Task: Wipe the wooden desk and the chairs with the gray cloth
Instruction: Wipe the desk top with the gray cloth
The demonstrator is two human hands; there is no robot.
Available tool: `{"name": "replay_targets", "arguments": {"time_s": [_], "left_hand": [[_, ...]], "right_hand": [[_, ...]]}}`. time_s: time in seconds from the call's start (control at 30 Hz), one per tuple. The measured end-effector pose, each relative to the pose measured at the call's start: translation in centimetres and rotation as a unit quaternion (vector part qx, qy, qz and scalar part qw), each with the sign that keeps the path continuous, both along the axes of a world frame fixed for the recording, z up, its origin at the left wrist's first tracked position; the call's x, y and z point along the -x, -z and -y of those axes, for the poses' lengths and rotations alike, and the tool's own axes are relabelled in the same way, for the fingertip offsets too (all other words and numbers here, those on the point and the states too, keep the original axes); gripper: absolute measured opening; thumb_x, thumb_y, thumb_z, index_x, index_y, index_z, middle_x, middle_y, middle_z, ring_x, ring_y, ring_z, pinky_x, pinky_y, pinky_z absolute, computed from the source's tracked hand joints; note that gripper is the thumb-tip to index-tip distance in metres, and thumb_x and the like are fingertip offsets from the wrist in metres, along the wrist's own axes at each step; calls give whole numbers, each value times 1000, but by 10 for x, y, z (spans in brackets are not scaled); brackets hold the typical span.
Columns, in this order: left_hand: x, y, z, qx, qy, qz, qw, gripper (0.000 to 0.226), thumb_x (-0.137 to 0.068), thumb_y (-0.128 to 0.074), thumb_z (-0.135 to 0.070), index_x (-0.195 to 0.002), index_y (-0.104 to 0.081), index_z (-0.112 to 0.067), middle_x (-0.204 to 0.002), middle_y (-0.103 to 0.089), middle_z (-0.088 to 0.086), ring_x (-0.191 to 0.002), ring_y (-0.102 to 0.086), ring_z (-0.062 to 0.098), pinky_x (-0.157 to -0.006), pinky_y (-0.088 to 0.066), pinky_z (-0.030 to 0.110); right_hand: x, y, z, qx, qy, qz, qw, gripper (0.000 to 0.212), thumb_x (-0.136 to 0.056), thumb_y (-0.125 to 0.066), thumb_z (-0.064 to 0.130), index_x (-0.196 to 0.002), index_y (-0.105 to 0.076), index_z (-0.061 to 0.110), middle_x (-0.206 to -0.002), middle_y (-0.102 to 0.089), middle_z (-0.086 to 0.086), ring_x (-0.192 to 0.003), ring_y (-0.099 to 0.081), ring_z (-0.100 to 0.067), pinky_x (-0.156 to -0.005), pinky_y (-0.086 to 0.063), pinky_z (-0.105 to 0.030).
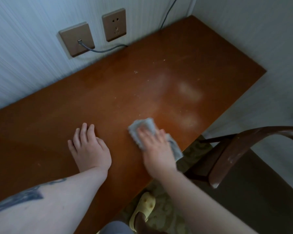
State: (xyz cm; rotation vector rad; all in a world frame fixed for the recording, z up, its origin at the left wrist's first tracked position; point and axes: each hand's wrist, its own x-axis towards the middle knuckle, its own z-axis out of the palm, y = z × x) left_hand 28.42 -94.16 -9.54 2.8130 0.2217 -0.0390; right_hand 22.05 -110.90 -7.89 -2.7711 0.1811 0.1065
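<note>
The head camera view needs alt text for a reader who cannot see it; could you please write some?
A person's right hand presses a gray cloth flat on a brown wooden desk, while the left hand rests open on the desk beside it. A dark wooden chair stands at the right.

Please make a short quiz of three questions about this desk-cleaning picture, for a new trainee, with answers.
1. True or false: the gray cloth lies under the right hand.
2. Which rests bare on the wooden desk: A) left hand, B) right hand?
3. What is plugged into the left wall plate?

Key: 1 true. 2 A. 3 a gray cable.
</note>
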Motion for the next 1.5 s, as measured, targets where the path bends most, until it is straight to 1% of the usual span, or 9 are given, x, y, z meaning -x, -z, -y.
{"name": "replay_targets", "arguments": {"time_s": [0.2, 0.33, 0.43, 0.73, 0.83, 0.93, 1.23, 1.4, 1.5], "left_hand": [[1, -1, -1, -8, 2, -10, 1000, 44, -98, -34, -20, -142, -42, -17, -154, -32, 3, -145, -18, 22, -119, -9, 49], [-1, 2, 0, 5, -3, 8, 1000, 42, -96, -40, -16, -138, -47, -14, -150, -38, 5, -142, -23, 25, -117, -13, 52], [-1, 3, 0, 9, -7, 16, 1000, 42, -94, -43, -14, -135, -50, -13, -148, -41, 7, -141, -27, 27, -116, -15, 53], [0, 1, -2, -8, 3, -6, 1000, 45, -97, -35, -20, -141, -43, -17, -153, -34, 3, -144, -19, 23, -118, -12, 50], [-1, 3, -1, -3, -2, 1, 1000, 44, -97, -34, -19, -140, -45, -16, -152, -36, 4, -143, -21, 24, -118, -12, 50], [-1, 4, -2, 6, -7, 18, 1000, 45, -94, -35, -19, -136, -50, -14, -149, -41, 6, -141, -27, 26, -116, -15, 52], [-1, 4, -3, 8, 4, -4, 1000, 45, -96, -35, -22, -140, -44, -18, -152, -35, 2, -144, -21, 23, -118, -12, 50], [-2, 8, -5, 27, 1, 16, 1000, 46, -93, -33, -22, -133, -52, -15, -147, -43, 5, -140, -30, 26, -115, -18, 54], [-2, 9, -7, 55, -1, 29, 998, 45, -93, -33, -20, -134, -52, -17, -148, -43, 3, -140, -29, 24, -116, -16, 52]], "right_hand": [[-10, -7, 50, 16, 304, -6, 952, 59, -101, -36, 19, -155, -12, 24, -161, -13, 6, -148, -5, -25, -119, 3, -36], [-13, -23, -25, -65, 65, 33, 995, 65, -93, -45, 3, -152, -24, 18, -157, -28, -1, -147, -12, -30, -115, 4, -39], [-5, -17, -52, -46, -102, -31, 993, 65, -98, -41, 12, -154, -12, 25, -161, -8, 7, -147, 11, -19, -119, 10, -41], [-4, -6, 48, 2, 364, 7, 932, 61, -98, -40, 15, -154, -18, 24, -160, -16, 7, -147, -12, -26, -119, -14, -44], [-13, -8, -9, -45, 168, 48, 984, 63, -92, -45, 4, -150, -30, 23, -155, -31, 2, -143, -22, -28, -116, -22, -45], [-16, -7, -49, -44, -142, -19, 989, 59, -98, -39, 15, -153, -22, 29, -160, -17, 9, -148, -3, -21, -118, 6, -37], [-6, 5, 4, 43, 282, 1, 958, 65, -94, -45, 12, -154, -20, 24, -158, -24, 3, -146, -17, -28, -118, -4, -39], [-13, 8, -72, 19, -104, -6, 994, 65, -95, -45, 17, -153, -18, 29, -158, -20, 8, -148, -9, -21, -120, 1, -41], [-39, 5, -50, 23, -84, -44, 995, 65, -98, -38, 14, -154, -13, 35, -159, -9, 14, -148, -3, -19, -118, 9, -35]]}}
